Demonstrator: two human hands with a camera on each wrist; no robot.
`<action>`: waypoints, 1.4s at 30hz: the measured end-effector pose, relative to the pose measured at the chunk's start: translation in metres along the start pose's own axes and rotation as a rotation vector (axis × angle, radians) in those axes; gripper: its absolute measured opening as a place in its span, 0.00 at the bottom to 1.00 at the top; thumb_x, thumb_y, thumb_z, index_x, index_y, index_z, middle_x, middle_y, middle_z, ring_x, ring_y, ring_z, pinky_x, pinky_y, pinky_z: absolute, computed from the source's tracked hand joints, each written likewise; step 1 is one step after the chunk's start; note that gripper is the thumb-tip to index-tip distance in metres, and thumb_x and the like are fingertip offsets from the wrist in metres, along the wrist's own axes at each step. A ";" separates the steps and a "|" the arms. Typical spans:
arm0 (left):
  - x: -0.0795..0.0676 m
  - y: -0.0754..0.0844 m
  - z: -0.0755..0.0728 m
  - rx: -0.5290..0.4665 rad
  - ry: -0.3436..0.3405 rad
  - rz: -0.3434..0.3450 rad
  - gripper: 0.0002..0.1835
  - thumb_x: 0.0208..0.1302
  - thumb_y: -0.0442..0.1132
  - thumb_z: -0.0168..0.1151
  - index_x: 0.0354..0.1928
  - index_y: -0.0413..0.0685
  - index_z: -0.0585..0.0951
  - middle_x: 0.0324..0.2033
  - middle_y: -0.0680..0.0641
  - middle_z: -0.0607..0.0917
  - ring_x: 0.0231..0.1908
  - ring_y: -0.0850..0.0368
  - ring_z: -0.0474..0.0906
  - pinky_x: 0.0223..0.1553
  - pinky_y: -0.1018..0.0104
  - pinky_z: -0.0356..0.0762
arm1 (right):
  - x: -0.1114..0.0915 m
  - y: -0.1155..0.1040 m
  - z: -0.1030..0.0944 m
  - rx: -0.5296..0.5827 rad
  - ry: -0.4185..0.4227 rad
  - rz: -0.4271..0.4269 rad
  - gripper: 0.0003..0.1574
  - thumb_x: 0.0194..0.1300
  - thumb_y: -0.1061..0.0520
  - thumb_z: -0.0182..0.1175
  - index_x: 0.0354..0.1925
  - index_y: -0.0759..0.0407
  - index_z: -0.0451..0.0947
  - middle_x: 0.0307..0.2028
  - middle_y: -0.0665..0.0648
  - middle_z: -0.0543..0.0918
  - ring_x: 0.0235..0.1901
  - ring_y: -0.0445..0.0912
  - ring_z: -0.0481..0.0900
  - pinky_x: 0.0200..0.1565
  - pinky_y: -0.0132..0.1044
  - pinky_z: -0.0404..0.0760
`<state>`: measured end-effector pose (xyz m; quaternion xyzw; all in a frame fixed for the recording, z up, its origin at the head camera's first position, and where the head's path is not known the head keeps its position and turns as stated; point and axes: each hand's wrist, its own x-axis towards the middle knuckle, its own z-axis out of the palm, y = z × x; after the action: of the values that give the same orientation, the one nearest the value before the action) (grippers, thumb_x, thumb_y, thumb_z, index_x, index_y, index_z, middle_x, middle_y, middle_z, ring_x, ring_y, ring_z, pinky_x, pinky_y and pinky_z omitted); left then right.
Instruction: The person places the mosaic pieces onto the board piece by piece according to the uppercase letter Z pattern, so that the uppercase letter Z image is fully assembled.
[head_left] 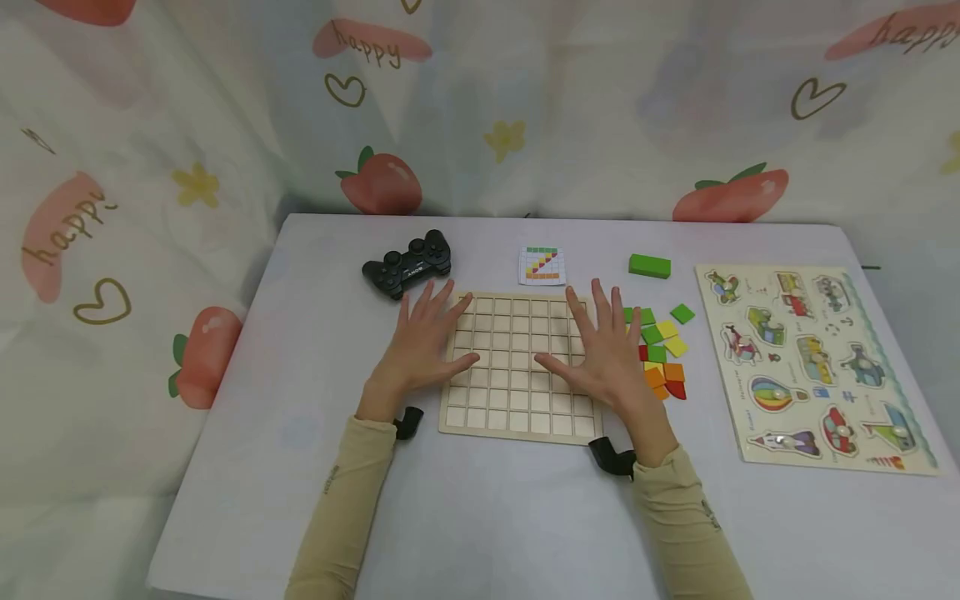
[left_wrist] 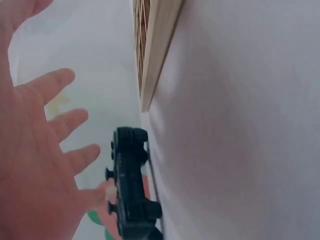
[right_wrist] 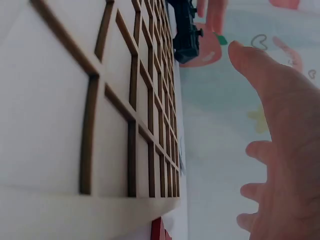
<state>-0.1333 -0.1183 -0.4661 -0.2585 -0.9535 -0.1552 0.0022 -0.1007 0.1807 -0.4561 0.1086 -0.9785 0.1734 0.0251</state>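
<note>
A wooden grid board [head_left: 517, 367] with square cells lies flat on the white table. Over its left edge my left hand [head_left: 420, 342] is held with fingers spread, nothing in it; the left wrist view shows that hand [left_wrist: 40, 140] beside the board's corner [left_wrist: 155, 55]. Above the board's right side, my right hand [head_left: 606, 358] also has its fingers spread and grasps nothing. In the right wrist view the right hand [right_wrist: 285, 125] hovers over the cells [right_wrist: 115, 145]. Just right of that hand sit loose green, yellow, orange and red tiles [head_left: 656, 335], partly hidden behind its fingers.
A black game controller [head_left: 408, 265] lies behind the left hand. Beyond the board is a small pattern card [head_left: 542, 266], and a green block [head_left: 649, 266] sits to its right. A picture puzzle board [head_left: 813, 375] occupies the table's right side. A printed curtain [head_left: 600, 108] hangs behind.
</note>
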 end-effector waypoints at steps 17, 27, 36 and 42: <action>-0.008 -0.041 0.021 -0.342 -0.022 0.051 0.43 0.54 0.57 0.62 0.73 0.50 0.66 0.75 0.47 0.58 0.76 0.43 0.41 0.71 0.39 0.28 | -0.001 0.040 -0.028 0.175 0.156 0.114 0.39 0.66 0.50 0.60 0.70 0.65 0.65 0.69 0.70 0.64 0.66 0.67 0.62 0.63 0.66 0.61; -0.007 -0.044 0.023 -0.293 -0.007 0.078 0.44 0.51 0.57 0.61 0.72 0.50 0.67 0.75 0.48 0.59 0.76 0.46 0.46 0.73 0.47 0.38 | 0.015 0.073 -0.037 0.059 -0.004 0.220 0.27 0.66 0.57 0.60 0.60 0.69 0.75 0.54 0.75 0.73 0.52 0.68 0.69 0.54 0.63 0.72; -0.005 -0.039 0.024 -0.305 -0.024 0.080 0.43 0.52 0.57 0.62 0.71 0.50 0.68 0.75 0.48 0.59 0.76 0.47 0.46 0.73 0.49 0.41 | 0.031 0.091 -0.038 0.040 -0.140 0.170 0.21 0.62 0.56 0.66 0.50 0.69 0.82 0.47 0.73 0.76 0.46 0.65 0.70 0.48 0.60 0.73; -0.004 -0.040 0.025 -0.283 -0.033 0.062 0.44 0.51 0.57 0.61 0.72 0.50 0.66 0.76 0.49 0.57 0.76 0.48 0.44 0.74 0.51 0.39 | 0.030 0.084 -0.040 0.105 -0.038 0.203 0.14 0.62 0.58 0.66 0.44 0.67 0.82 0.49 0.72 0.77 0.47 0.65 0.70 0.52 0.61 0.72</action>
<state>-0.1477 -0.1454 -0.5023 -0.2882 -0.9134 -0.2838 -0.0454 -0.1477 0.2657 -0.4437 0.0134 -0.9743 0.2241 -0.0167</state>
